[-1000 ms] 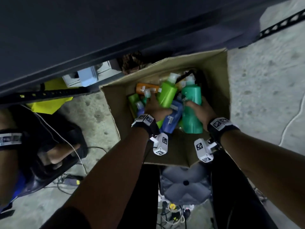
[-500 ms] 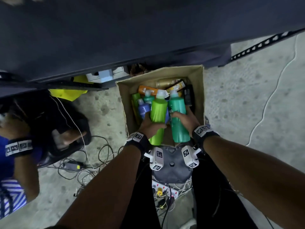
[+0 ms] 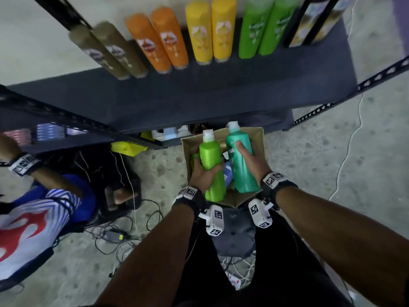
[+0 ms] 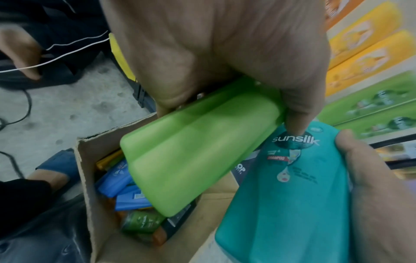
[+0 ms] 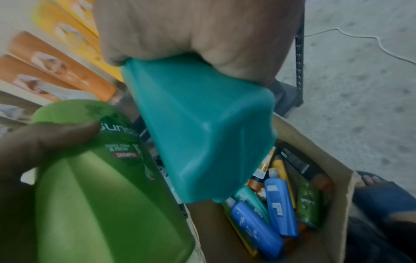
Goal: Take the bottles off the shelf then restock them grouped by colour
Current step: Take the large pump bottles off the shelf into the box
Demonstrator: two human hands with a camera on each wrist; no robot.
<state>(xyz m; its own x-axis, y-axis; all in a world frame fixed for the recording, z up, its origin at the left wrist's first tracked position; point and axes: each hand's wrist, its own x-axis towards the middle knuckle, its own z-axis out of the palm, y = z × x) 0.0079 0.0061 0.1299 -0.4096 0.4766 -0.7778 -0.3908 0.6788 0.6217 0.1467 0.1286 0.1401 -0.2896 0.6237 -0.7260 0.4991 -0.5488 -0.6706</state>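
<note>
L hand wrapped round light-green bottle, R hand wrapped round teal bottle, both btls upright, side by side, caps up, above cardboard box w/ blue + other btls below hands, shelf beyond hands w/ btls in colour pairs.

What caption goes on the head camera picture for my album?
Left hand holding a light green bottle, right hand a teal bottle, above the cardboard box.
</note>
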